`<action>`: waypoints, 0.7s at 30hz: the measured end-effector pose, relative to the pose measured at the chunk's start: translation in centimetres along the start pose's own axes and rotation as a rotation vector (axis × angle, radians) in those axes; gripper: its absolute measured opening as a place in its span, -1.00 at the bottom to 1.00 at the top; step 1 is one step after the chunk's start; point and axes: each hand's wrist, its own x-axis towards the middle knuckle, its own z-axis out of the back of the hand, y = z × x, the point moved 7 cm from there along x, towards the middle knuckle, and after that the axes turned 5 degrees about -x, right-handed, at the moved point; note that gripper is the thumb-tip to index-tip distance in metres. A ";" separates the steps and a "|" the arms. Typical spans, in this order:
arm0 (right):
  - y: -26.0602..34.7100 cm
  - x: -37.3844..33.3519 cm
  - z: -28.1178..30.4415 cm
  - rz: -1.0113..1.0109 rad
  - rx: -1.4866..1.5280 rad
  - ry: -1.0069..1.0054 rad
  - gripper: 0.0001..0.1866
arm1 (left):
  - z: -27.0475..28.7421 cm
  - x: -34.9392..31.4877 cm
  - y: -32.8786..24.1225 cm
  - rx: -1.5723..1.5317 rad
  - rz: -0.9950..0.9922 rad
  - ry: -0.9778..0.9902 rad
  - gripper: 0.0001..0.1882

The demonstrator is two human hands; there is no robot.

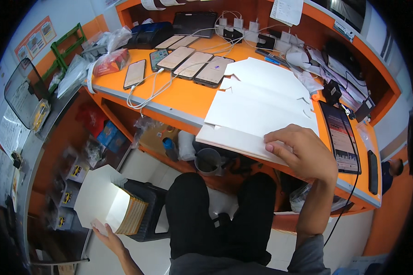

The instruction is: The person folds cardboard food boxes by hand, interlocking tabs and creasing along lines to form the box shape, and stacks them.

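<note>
Cardboard stack (134, 215), white on top and brown along its edges, sat at the lower left on a black stool (155, 208); the left hand (110, 240) touched the lower edge of its white top, though I could not tell whether its grip was closed on anything; farther right and higher up, a group of phones (194, 65) lay on the orange counter (188, 98), with white cables (157, 87) running among them; just beside the phones, to their right, a white cardboard sheet (264, 101) lay flat on the counter, notched along its sides, its near strip reaching past the front edge; the right hand (300, 151) rested on that strip, fingers bent, its grip narrow, with thumb and forefinger slightly apart; right of the sheet lay a tablet (339, 137) with its screen lit, and beyond it, near the counter's right end, a dark phone (373, 172).
</note>
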 end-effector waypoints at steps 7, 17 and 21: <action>-0.4 -0.5 -0.2 0.021 -0.013 -0.048 -0.54 | 0.6 -0.6 -2.6 0.120 -0.176 -0.020 -0.29; 0.0 -0.5 -0.6 0.029 -0.067 -0.074 -0.55 | -4.2 -11.0 -18.1 -0.001 -0.891 -0.006 -0.45; 0.6 -0.6 -0.5 0.019 -0.085 -0.080 -0.58 | -11.2 -18.2 -26.3 -0.281 -1.178 0.435 -0.68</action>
